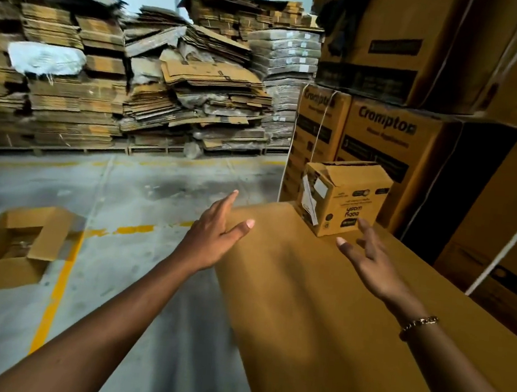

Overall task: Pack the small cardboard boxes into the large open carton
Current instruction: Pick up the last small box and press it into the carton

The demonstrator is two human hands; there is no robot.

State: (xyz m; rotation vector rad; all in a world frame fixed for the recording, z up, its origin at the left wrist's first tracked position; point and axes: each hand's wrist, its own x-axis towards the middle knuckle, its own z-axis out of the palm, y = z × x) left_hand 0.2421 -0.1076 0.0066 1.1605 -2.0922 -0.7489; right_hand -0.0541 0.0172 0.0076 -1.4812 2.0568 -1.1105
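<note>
A small cardboard box (344, 197) with upside-down print and a peeling white label stands at the far end of a broad brown cardboard surface (304, 296). My right hand (368, 258) is stretched out with fingers spread, its fingertips just short of the box's near face. My left hand (215, 229) is also open and empty, lower left of the box, over the surface's left edge. A large open carton (4, 265) sits on the floor at the left, flaps up, with something indistinct inside.
Tall printed cartons (381, 135) are stacked right behind and to the right of the small box. Piles of flattened cardboard (134, 87) line the far wall. Grey concrete floor with yellow lines (56, 289) lies between the brown surface and the open carton.
</note>
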